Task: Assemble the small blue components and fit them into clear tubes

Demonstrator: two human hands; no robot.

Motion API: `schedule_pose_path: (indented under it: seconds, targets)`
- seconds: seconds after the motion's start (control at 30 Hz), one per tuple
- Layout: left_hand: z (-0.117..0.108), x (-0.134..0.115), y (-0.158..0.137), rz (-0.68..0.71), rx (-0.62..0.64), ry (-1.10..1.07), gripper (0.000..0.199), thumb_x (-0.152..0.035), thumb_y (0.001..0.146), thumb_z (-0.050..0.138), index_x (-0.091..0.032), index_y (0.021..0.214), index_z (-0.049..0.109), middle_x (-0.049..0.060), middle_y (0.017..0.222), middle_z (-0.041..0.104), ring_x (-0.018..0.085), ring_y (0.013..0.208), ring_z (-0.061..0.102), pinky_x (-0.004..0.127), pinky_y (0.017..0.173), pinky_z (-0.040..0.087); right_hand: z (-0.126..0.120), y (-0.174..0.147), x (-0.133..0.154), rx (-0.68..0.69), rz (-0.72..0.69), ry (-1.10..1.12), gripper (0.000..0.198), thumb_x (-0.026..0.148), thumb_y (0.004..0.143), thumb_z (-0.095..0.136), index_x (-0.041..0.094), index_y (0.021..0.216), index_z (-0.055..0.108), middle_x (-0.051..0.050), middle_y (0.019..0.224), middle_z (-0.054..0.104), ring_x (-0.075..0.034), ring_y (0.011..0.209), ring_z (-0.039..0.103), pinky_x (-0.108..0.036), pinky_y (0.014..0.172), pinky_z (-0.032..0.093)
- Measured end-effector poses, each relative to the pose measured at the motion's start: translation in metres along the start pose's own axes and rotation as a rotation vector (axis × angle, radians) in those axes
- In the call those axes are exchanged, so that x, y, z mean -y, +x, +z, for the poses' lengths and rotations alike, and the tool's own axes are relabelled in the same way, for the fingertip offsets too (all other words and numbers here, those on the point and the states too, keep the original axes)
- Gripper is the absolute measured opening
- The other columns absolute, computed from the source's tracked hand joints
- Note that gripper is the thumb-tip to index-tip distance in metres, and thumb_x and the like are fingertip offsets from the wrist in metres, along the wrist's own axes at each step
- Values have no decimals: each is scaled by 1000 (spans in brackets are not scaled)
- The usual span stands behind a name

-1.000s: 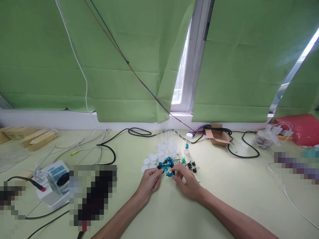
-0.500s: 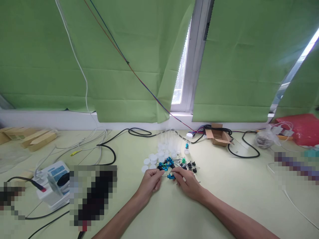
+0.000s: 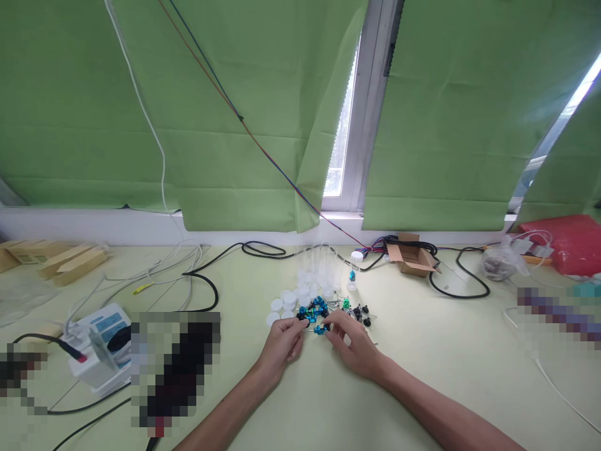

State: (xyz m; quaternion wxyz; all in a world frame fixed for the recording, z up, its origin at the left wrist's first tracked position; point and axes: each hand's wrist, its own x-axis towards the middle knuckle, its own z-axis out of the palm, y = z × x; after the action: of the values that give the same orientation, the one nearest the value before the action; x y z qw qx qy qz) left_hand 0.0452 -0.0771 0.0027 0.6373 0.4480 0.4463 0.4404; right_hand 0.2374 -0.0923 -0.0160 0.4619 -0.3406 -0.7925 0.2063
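Observation:
My left hand (image 3: 287, 337) is closed in a pinch at the left end of a thin metal rod (image 3: 310, 330). Toward the rod's right end sits a small shiny blue part (image 3: 321, 329) with a black end. The fingers of my right hand (image 3: 351, 338) are closed on this blue part. Just beyond the fingertips lies a heap of similar blue parts (image 3: 313, 310). A green part (image 3: 346, 302) and several black knob-like pieces (image 3: 365, 311) with metal pins lie to the right of the heap. White round caps (image 3: 277, 305) are spread on the left.
Several clear tubes (image 3: 317, 266) stand behind the heap. One capped tube (image 3: 352, 275) holds a blue part. An open cardboard box (image 3: 411, 258) and black cables (image 3: 462, 294) lie at the back right. A white power strip (image 3: 101, 351) sits at the left.
The blue part has shifted slightly up and its black end now shows. My right fingers have moved a little around it. My left hand has barely moved.

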Motion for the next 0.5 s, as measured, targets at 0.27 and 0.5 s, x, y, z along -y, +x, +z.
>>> schedule_pose_path:
  seconds: [0.27, 0.5]
  targets:
    - [1, -1, -1, -3, 17, 4, 50, -42, 72, 70, -20, 49, 32, -9, 35, 30, 4, 33, 24, 23, 41, 12, 1, -1, -3, 8, 46, -51, 17, 24, 96, 45, 22, 109, 56, -2, 82, 62, -14, 62, 56, -27, 64, 46]
    - [-1, 0, 0, 0, 29, 8, 50, -42, 72, 70, -20, 49, 31, -9, 35, 30, 4, 33, 25, 23, 41, 12, 1, -1, -4, 10, 45, -61, 19, 27, 97, 43, 21, 109, 57, -1, 74, 63, -13, 60, 56, -25, 60, 46]
